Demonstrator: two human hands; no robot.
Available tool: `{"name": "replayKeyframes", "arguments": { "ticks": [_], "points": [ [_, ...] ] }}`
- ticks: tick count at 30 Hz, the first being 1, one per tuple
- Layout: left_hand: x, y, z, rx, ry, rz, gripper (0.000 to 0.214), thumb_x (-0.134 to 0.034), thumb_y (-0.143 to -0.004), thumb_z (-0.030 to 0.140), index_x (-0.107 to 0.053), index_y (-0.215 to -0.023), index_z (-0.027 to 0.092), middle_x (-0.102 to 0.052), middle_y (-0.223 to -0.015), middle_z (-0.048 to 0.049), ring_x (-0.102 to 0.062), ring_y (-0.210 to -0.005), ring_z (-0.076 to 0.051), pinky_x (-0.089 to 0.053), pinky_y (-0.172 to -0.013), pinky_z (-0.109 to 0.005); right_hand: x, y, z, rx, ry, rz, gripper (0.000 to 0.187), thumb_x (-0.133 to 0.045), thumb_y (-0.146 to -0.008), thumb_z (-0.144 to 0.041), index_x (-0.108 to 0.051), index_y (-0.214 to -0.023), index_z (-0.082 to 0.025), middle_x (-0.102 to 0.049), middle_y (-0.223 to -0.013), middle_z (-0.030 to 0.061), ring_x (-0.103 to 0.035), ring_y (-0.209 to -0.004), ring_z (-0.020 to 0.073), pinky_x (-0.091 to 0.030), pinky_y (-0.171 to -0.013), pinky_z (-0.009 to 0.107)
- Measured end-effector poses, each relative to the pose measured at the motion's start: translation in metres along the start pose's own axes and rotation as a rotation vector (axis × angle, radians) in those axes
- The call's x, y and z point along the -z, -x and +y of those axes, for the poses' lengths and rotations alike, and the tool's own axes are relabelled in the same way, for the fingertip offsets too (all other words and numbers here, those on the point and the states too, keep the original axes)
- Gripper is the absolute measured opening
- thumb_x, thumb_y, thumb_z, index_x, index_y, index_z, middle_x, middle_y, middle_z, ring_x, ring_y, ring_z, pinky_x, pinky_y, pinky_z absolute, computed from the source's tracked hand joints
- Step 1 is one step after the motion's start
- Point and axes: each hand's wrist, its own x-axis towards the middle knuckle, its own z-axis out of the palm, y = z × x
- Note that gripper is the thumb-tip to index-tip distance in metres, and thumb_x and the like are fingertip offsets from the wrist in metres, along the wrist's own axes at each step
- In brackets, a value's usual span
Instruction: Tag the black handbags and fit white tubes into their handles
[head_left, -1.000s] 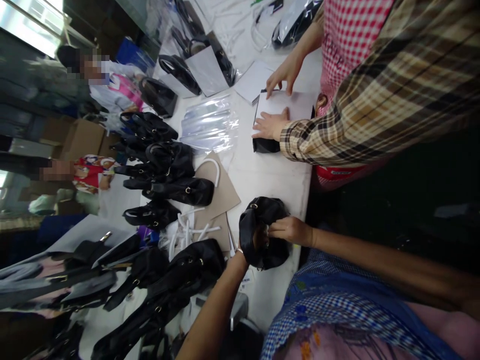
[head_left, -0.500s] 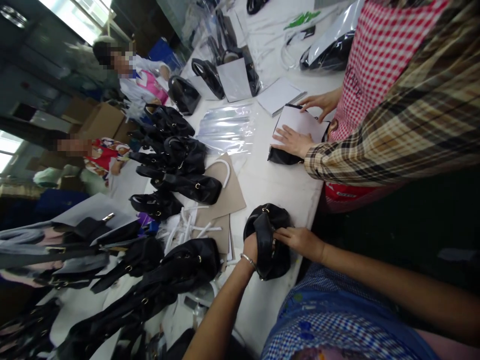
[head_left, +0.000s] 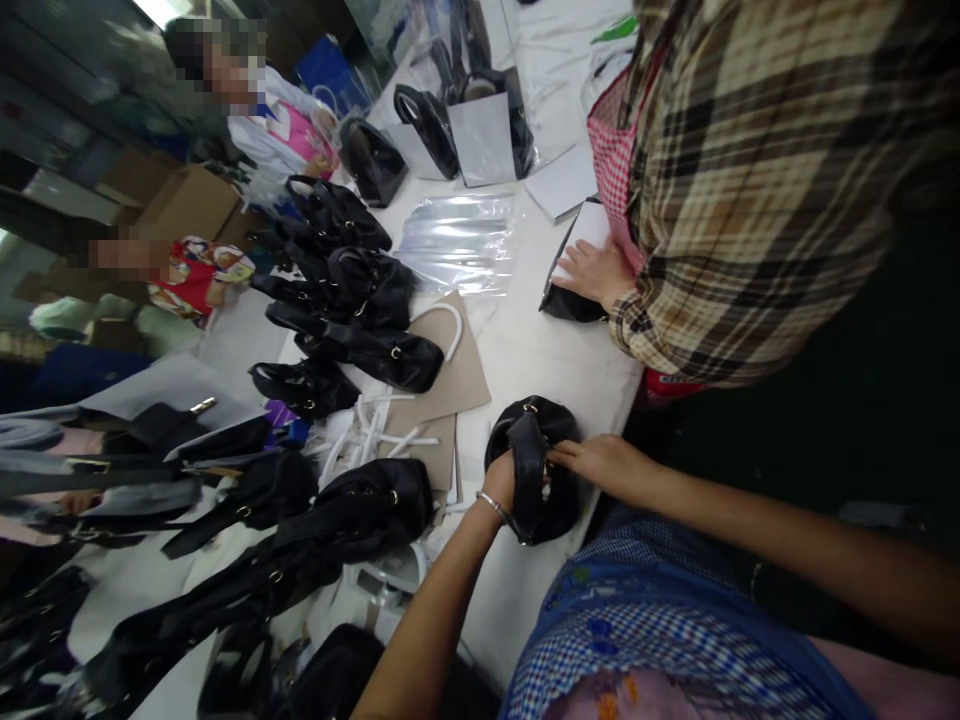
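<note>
Two seated people (head_left: pixel 187 270) are at the far left edge of the white tabletop (head_left: pixel 540 370). Beside them lies a pile of at least four glossy black handbags with gold fittings (head_left: pixel 352 300), and more long black bags (head_left: pixel 300 560) stretch toward the lower left; their exact number cannot be told. Two tan cardboard sheets (head_left: pixel 450 385) lie next, with several loose white cord handles (head_left: pixel 375 435) across them. One stack of clear plastic sleeves (head_left: pixel 457 240) lies behind these.

One small black soft handbag (head_left: pixel 544 500) sits near the tabletop's near edge, held between both hands. The left hand (head_left: pixel 501 483), with one thin bracelet on its wrist, has its fingers closed around the bag's strap. The right hand (head_left: pixel 600 460) lies against the bag's side with its fingers together; whether they grip anything cannot be told.

Further right, one co-worker in a plaid shirt (head_left: pixel 750 180) presses one visible hand (head_left: pixel 592 272) flat on one white sheet (head_left: pixel 589 228), which lies over another black bag (head_left: pixel 570 303).
</note>
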Motion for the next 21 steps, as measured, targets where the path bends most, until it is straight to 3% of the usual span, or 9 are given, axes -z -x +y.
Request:
{"name": "replayKeyframes", "arguments": {
  "ticks": [3, 8, 11, 14, 16, 21],
  "points": [
    [-0.003, -0.003, -0.002, -0.038, -0.052, 0.021, 0.027, -0.067, -0.072, 0.028, -0.069, -0.096, 0.014, -0.068, -0.100, -0.0115, -0.061, -0.094, -0.027, -0.049, -0.088, -0.037, 0.013, -0.006, -0.003, -0.067, -0.008, -0.124, 0.041, -0.049, -0.081, -0.009, -0.051, -0.119, -0.027, -0.067, -0.093, 0.0017, -0.064, -0.063, 0.0165, -0.037, -0.048, 0.023],
    [-0.008, -0.002, -0.005, -0.087, -0.068, 0.070, 0.030, -0.066, -0.074, 0.028, -0.067, -0.100, 0.013, -0.065, -0.107, -0.0134, -0.061, -0.098, -0.028, -0.050, -0.086, -0.035, 0.022, -0.012, 0.004, -0.110, -0.306, -0.157, 0.038, -0.058, -0.077, -0.017, -0.054, -0.113, -0.024, -0.067, -0.104, 0.0038, -0.064, -0.089, 0.0211, -0.044, -0.066, 0.026],
    [-0.009, -0.001, -0.006, -0.096, -0.066, 0.090, 0.038, -0.066, -0.073, 0.027, -0.063, -0.108, 0.012, -0.062, -0.113, -0.0139, -0.060, -0.098, -0.029, -0.050, -0.085, -0.035, 0.022, -0.013, 0.009, -0.152, -0.508, -0.146, 0.027, -0.056, -0.078, -0.019, -0.056, -0.105, -0.022, -0.069, -0.096, 0.0028, -0.064, -0.082, 0.0174, -0.045, -0.068, 0.025],
    [-0.009, 0.001, -0.009, -0.105, -0.035, 0.093, 0.029, -0.060, -0.077, 0.023, -0.064, -0.105, 0.013, -0.063, -0.113, -0.0128, -0.061, -0.095, -0.027, -0.050, -0.085, -0.034, 0.019, -0.012, 0.009, -0.181, -0.654, -0.126, 0.024, -0.055, -0.080, -0.022, -0.057, -0.104, -0.020, -0.068, -0.093, 0.0025, -0.062, -0.070, 0.0141, -0.046, -0.064, 0.025],
    [-0.008, 0.000, -0.012, -0.117, -0.005, 0.092, 0.024, -0.057, -0.079, 0.020, -0.066, -0.100, 0.012, -0.065, -0.110, -0.0123, -0.062, -0.096, -0.026, -0.050, -0.085, -0.032, 0.015, -0.011, 0.008, -0.164, -0.657, -0.099, 0.024, -0.054, -0.081, -0.024, -0.057, -0.105, -0.019, -0.067, -0.096, 0.0037, -0.062, -0.072, 0.0142, -0.048, -0.067, 0.026],
    [-0.006, -0.003, -0.018, -0.152, 0.048, 0.096, 0.025, -0.053, -0.079, 0.014, -0.066, -0.100, 0.011, -0.068, -0.104, -0.0130, -0.063, -0.095, -0.026, -0.050, -0.085, -0.035, 0.005, -0.004, 0.010, 0.020, -0.410, -0.096, 0.045, -0.051, -0.087, -0.031, -0.042, -0.130, -0.023, -0.060, -0.119, 0.0078, -0.059, -0.105, 0.0199, -0.048, -0.086, 0.033]
  ]
}}
